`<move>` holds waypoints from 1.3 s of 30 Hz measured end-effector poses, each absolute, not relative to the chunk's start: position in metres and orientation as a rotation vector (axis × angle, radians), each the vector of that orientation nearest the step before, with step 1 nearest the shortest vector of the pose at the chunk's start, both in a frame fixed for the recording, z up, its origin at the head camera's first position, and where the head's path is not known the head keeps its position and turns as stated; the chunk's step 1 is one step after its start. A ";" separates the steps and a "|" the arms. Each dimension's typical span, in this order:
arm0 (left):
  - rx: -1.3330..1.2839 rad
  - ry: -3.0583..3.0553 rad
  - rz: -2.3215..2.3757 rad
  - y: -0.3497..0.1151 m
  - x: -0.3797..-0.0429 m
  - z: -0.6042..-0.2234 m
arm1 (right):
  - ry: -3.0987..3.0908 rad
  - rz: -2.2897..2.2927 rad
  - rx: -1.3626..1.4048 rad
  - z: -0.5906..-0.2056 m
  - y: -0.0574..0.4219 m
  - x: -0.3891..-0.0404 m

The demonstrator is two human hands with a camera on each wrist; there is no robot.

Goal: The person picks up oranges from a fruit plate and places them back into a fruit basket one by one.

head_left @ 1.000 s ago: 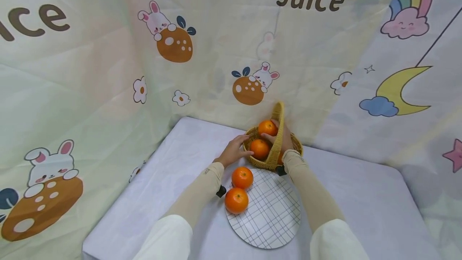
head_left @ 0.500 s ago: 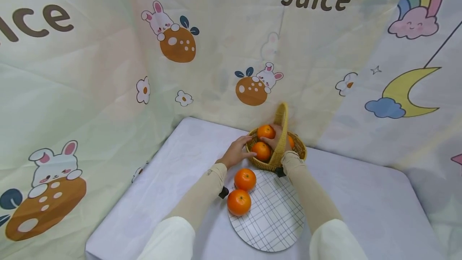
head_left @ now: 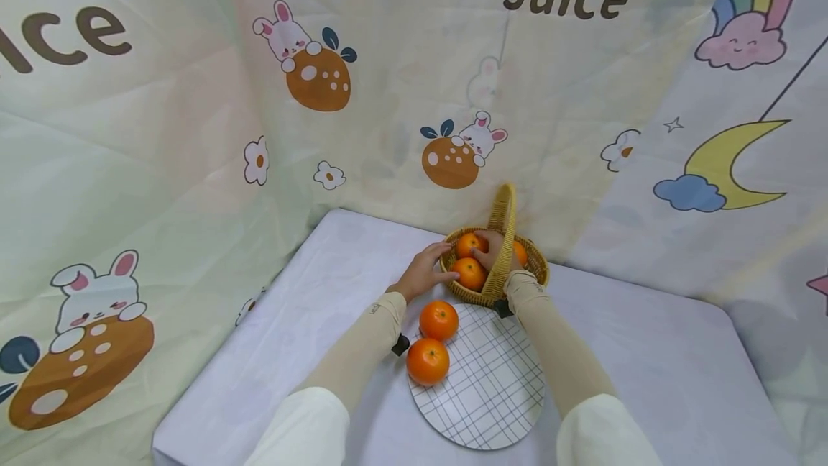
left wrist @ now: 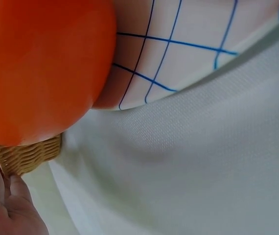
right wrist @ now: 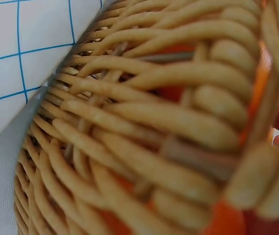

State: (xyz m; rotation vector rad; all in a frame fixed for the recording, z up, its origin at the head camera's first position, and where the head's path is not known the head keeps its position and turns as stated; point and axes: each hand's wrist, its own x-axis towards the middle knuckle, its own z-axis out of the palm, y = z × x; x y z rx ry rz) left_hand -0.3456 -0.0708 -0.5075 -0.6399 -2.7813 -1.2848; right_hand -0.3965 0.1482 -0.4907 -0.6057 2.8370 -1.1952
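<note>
A wicker basket (head_left: 480, 298) with a tall handle stands at the back of the table, with several oranges inside. My left hand (head_left: 422, 273) holds its left rim, fingers and thumb spread apart; the hand (left wrist: 10, 205) also shows beside the basket in the left wrist view. Reaching in under the handle, my right hand (head_left: 494, 249) grips the far orange (head_left: 468, 244), partly covering it. A nearer orange (head_left: 469, 275) touches that one, and another orange (head_left: 520, 253) shows right of the handle. In the right wrist view the basket wall (right wrist: 144, 122) hides most of the hand.
In front of the basket lies a round white plate (head_left: 494, 394) with a blue grid. Two oranges, a far orange (head_left: 438, 320) and a near orange (head_left: 428, 362), sit at its left side. A white cloth covers the table (head_left: 634, 365); a printed curtain (head_left: 388, 56) hangs behind.
The far orange has moved down into the basket with my right hand. My left hand stays at the rim. The view shifted slightly at first.
</note>
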 end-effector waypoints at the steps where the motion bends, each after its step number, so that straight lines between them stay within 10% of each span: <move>1: -0.640 -2.782 -1.287 -0.071 -0.346 -0.508 | 2.866 -1.205 -0.633 -0.475 0.145 -0.384; 39: -0.668 -2.756 -1.291 -0.070 -0.343 -0.504 | 2.792 -1.497 -0.629 -0.458 0.199 -0.361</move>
